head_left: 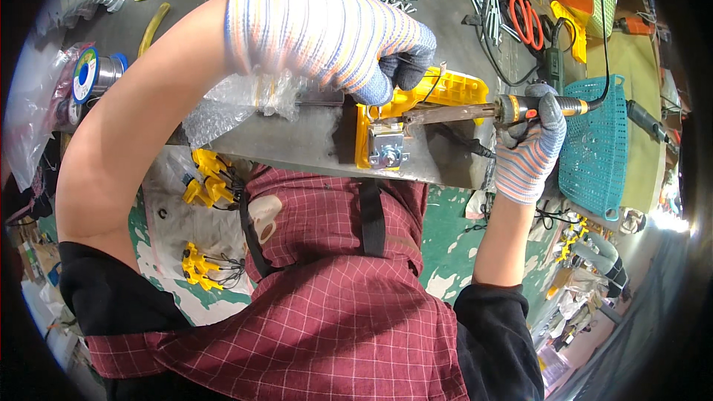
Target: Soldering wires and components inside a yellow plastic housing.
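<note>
Gripping yellow plastic part [438, 89] tight w/ left hand [334, 33]; right hand [531, 145] closed round soldering iron [475, 111], tip just beside left fingers, above metal bracket [388, 150].

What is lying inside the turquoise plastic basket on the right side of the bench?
Through the mesh wall of the turquoise basket no contents show. A black cable passes over its rim. The right hand with the soldering iron covers its left edge.

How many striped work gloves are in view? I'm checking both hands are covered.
2: one on the left hand gripping the yellow part, one on the right hand holding the soldering iron.
</note>
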Demonstrator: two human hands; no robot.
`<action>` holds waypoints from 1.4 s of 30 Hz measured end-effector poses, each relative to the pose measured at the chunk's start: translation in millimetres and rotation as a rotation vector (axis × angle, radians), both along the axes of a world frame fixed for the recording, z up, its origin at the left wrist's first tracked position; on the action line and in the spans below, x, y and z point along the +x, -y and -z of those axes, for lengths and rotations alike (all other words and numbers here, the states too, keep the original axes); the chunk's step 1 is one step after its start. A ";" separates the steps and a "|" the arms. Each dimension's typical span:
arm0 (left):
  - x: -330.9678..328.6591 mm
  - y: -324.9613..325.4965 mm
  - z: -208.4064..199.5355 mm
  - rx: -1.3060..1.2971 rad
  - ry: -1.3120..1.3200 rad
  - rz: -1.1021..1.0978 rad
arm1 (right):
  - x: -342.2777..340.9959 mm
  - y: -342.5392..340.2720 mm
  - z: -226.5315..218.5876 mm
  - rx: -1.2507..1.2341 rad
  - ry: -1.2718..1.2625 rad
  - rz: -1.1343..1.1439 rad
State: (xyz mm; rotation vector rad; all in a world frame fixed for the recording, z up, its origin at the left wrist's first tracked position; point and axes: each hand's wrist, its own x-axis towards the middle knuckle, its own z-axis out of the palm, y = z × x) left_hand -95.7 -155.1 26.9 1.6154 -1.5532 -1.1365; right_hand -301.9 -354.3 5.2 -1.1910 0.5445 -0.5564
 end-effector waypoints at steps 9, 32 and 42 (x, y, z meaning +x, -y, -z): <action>-3.7 2.9 -1.0 0.068 0.099 -0.032 | 3.8 4.6 4.4 -0.002 -0.053 0.129; -2.4 -0.9 -1.9 0.110 0.001 -0.066 | -2.3 29.3 14.6 0.066 0.030 0.116; -2.1 -0.9 1.7 0.014 0.043 -0.049 | -5.1 30.5 18.1 0.106 0.030 0.152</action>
